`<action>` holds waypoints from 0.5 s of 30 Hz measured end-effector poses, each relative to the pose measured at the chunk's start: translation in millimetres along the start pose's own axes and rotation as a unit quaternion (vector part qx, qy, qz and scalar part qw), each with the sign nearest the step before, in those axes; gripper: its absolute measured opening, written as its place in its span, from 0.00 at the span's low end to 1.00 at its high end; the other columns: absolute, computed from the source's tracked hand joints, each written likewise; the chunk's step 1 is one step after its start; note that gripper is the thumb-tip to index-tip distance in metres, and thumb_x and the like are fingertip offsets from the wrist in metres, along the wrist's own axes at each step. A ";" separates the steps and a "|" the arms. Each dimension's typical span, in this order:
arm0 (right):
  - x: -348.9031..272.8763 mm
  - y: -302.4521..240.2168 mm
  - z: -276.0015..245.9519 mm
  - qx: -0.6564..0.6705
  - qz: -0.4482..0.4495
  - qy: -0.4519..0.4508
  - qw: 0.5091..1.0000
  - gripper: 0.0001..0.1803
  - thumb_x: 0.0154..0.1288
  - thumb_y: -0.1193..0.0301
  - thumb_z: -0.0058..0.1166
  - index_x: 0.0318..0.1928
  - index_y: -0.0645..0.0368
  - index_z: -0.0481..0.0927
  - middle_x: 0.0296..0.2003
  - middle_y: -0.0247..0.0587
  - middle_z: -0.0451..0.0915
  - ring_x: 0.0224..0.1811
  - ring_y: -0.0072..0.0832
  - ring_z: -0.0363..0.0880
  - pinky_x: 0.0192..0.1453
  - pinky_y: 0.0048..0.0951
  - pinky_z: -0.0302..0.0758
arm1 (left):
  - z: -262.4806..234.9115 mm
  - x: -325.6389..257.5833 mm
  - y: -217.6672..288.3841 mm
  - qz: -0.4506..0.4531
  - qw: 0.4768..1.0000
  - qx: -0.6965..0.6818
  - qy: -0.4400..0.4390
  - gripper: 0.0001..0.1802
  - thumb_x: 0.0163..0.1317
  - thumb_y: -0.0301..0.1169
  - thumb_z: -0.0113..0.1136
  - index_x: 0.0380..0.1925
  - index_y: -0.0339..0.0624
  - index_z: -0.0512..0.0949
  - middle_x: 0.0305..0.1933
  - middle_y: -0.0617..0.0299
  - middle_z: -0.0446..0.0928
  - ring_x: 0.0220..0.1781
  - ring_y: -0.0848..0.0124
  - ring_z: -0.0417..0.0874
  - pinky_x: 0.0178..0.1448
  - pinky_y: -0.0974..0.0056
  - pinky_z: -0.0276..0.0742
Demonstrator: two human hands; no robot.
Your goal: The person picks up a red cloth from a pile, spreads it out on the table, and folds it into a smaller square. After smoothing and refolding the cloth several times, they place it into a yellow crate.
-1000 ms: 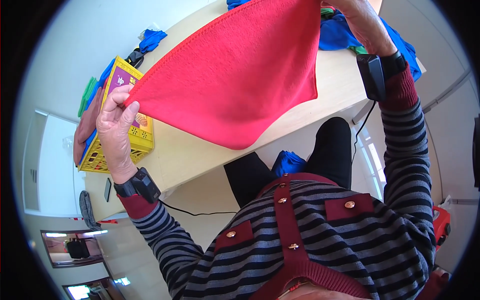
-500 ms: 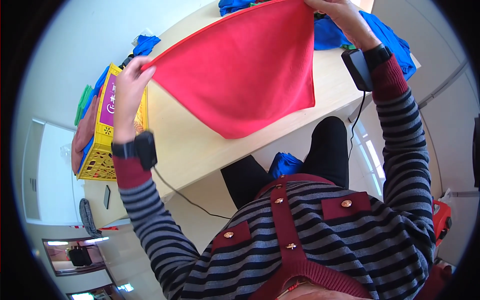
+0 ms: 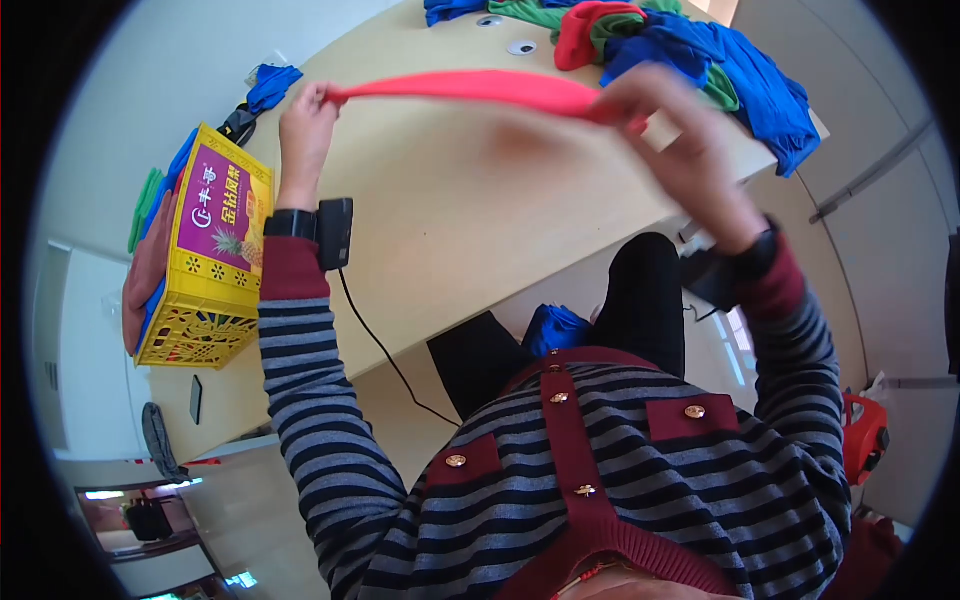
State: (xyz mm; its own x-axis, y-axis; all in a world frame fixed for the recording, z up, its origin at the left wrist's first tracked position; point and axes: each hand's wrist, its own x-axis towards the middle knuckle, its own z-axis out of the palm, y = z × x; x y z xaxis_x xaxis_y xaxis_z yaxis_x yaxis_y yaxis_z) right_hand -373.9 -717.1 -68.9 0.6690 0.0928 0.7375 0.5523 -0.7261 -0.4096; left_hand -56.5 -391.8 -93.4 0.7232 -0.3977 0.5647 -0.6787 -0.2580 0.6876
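A red cloth [image 3: 480,88] is stretched between my two hands above the table, seen nearly edge-on as a narrow band. My left hand [image 3: 308,132] pinches its left end, near the yellow crate. At the other end, my right hand [image 3: 668,125] grips the cloth; this hand is smeared by motion. Both wrists wear black bands with small dark boxes, and a cable runs from the left one.
Blue, green and red cloths lie in a pile [image 3: 765,95] on the pale table [image 3: 400,270]. Two black-and-white oval pieces [image 3: 522,47] are near it. A yellow crate [image 3: 205,260] with folded cloths stands at left, a dark flat phone-like object [image 3: 196,399] below it.
The red cloth went from hanging spread out to a narrow, nearly edge-on band. My right hand came down and nearer; my left hand shifted slightly right. The cloth pile is now in fuller view.
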 end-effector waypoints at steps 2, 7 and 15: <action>-24.8 -15.1 75.1 0.059 -0.038 -0.020 0.997 0.11 0.57 0.79 0.64 0.41 0.56 0.82 0.34 0.42 0.80 0.40 0.44 0.81 0.45 0.41 0.79 | -45.9 -46.4 -88.2 -0.056 0.995 0.082 -0.024 0.08 0.66 0.21 0.58 0.44 0.37 0.81 0.40 0.60 0.85 0.43 0.72 0.86 0.48 0.67 0.80; -100.9 18.4 211.6 0.067 0.074 -0.166 0.981 0.06 0.59 0.69 0.60 0.36 0.56 0.81 0.34 0.43 0.81 0.42 0.45 0.82 0.47 0.46 0.80 | 28.5 -151.2 -81.3 -0.176 0.970 0.134 -0.099 0.13 0.64 0.22 0.59 0.49 0.39 0.81 0.49 0.54 0.85 0.50 0.68 0.85 0.58 0.65 0.79; -88.0 -16.8 254.0 0.187 0.121 -0.190 0.956 0.06 0.57 0.69 0.60 0.35 0.55 0.80 0.33 0.42 0.80 0.42 0.44 0.81 0.46 0.45 0.78 | 73.0 -291.9 42.1 -0.152 0.973 0.119 -0.126 0.14 0.65 0.24 0.66 0.49 0.37 0.78 0.47 0.63 0.82 0.52 0.73 0.81 0.57 0.64 0.78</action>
State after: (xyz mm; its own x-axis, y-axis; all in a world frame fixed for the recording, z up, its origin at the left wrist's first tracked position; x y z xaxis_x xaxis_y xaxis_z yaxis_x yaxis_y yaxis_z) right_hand -315.7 -540.0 -263.2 0.8932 0.2444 0.3774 0.4495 -0.4692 -0.7601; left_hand -305.5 -350.9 -262.6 0.8609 -0.4671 0.2017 -0.4710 -0.5815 0.6634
